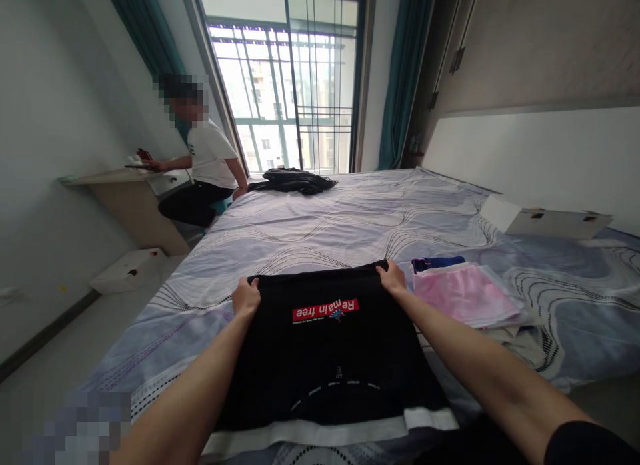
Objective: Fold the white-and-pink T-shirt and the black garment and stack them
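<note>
A black T-shirt (330,352) with a red "Remain free" print lies spread over the near part of the bed, its lettering upside down to me. White bands run along its near edge. At its far left corner, my left hand (246,297) pinches the cloth, thumb on top. My right hand (391,278) grips the far right corner in the same way. Between the two hands the far edge is stretched nearly straight. Just right of my right hand lies a stack of folded clothes with a pink piece (465,293) on top and a dark blue piece (440,263) behind.
The bed (320,228) has a wavy-patterned sheet. Dark clothes (295,181) are heaped at its far edge. A white box (545,220) rests near the headboard (530,155). On the left a person (213,155) sits at a desk (115,176); another white box (129,270) is on the floor.
</note>
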The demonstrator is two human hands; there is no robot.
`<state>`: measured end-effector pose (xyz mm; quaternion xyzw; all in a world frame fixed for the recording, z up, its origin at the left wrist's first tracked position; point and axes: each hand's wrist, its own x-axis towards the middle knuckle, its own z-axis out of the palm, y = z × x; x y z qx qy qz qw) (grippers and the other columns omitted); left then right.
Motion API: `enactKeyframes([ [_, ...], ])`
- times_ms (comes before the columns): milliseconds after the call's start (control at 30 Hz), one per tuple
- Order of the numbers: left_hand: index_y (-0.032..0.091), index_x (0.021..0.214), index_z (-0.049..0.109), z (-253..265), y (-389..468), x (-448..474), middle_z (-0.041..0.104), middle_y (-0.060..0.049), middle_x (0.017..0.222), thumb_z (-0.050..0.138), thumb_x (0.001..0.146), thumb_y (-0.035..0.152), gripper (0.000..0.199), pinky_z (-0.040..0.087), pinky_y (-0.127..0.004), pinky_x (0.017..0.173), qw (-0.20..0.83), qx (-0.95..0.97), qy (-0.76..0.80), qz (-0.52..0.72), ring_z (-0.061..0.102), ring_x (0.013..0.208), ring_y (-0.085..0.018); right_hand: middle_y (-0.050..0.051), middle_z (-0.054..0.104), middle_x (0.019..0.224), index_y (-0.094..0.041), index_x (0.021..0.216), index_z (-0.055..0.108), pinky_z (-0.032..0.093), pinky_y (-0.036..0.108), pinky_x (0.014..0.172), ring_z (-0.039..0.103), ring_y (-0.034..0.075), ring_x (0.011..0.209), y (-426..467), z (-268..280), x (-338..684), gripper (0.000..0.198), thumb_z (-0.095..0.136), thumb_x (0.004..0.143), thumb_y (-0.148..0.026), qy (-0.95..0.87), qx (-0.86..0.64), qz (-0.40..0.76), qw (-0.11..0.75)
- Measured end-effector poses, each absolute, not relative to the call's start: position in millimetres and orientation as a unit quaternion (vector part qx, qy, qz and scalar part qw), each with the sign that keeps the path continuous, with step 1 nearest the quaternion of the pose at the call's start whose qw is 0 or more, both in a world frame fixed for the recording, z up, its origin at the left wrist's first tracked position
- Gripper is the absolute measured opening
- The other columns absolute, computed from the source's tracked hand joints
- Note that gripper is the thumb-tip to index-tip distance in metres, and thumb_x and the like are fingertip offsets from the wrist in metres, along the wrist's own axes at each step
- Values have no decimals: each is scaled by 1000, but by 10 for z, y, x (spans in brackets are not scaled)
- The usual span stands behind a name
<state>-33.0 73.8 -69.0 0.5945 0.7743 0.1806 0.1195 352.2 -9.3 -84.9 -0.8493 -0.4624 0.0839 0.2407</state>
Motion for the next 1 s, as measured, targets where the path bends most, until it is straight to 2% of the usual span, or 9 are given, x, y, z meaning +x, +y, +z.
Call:
enactKeyframes([
  [133, -4, 130, 51, -652, 607, -237, 66, -35, 121, 51, 89, 52, 69, 50, -45, 90, 125, 598, 779, 141, 64, 116, -43, 26, 70, 121, -2, 131, 59, 50, 34, 89, 67, 33, 115, -182, -930, 3481, 61, 56, 96, -52, -419, -874, 133, 208],
  [233, -3, 126, 54, -847, 62, -319, 65, -35, 121, 47, 85, 68, 82, 50, -48, 89, 122, 639, 755, 77, 65, 113, -45, 27, 71, 116, -3, 122, 65, 51, 36, 87, 68, 35, 113, -624, -1168, 3461, 70, 56, 91, -65, -416, -871, 167, 201],
  [300, 0, 123, 56, -991, -365, -432, 69, -30, 112, 40, 87, 70, 80, 51, -47, 87, 142, 657, 738, 59, 68, 108, -43, 23, 73, 113, -8, 116, 69, 50, 36, 87, 68, 34, 111, -992, -1322, 3430, 59, 57, 92, -60, -438, -856, 171, 214],
  [400, 9, 118, 58, -1060, -781, -524, 71, -24, 109, 35, 92, 58, 61, 50, -44, 88, 140, 675, 718, 97, 68, 108, -39, 16, 74, 106, -15, 108, 68, 49, 33, 83, 70, 30, 103, -1404, -1407, 3321, 40, 50, 97, -49, -483, -823, 154, 256],
  [567, 17, 107, 57, -863, -753, -525, 73, -17, 93, 28, 95, 45, 42, 52, -41, 79, 161, 627, 740, 183, 71, 92, -35, 10, 73, 90, -21, 104, 62, 48, 33, 73, 70, 28, 88, -1598, -1262, 3218, 31, 41, 100, -42, -471, -806, 140, 330],
  [700, 20, 93, 59, -844, -745, -802, 73, -13, 88, 37, 90, 47, 34, 52, -39, 78, 197, 637, 727, 164, 71, 88, -32, 10, 73, 87, -22, 101, 63, 50, 35, 71, 71, 30, 87, -1830, -1307, 3299, 23, 47, 97, -38, -467, -827, 100, 297],
  [800, 19, 92, 63, -923, -894, -951, 74, -15, 89, 40, 87, 59, 47, 51, -41, 81, 194, 650, 732, 66, 71, 91, -35, 17, 73, 96, -18, 109, 65, 52, 39, 76, 72, 33, 93, -2073, -1433, 3279, 27, 53, 94, -38, -469, -846, 68, 245],
  [900, 8, 107, 64, -974, -1029, -842, 71, -27, 107, 37, 86, 71, 71, 50, -46, 88, 80, 650, 755, 27, 67, 106, -42, 30, 68, 110, -8, 120, 61, 53, 47, 81, 70, 40, 101, -2146, -1490, 3172, 54, 56, 92, -54, -427, -876, 51, 216],
  [1000, 3, 114, 60, -976, -1058, -658, 71, -29, 102, 33, 92, 62, 67, 51, -45, 84, 91, 666, 740, 10, 70, 101, -41, 26, 71, 104, -9, 117, 64, 54, 44, 80, 72, 38, 99, -2013, -1440, 3161, 51, 54, 94, -53, -404, -889, 111, 186],
])
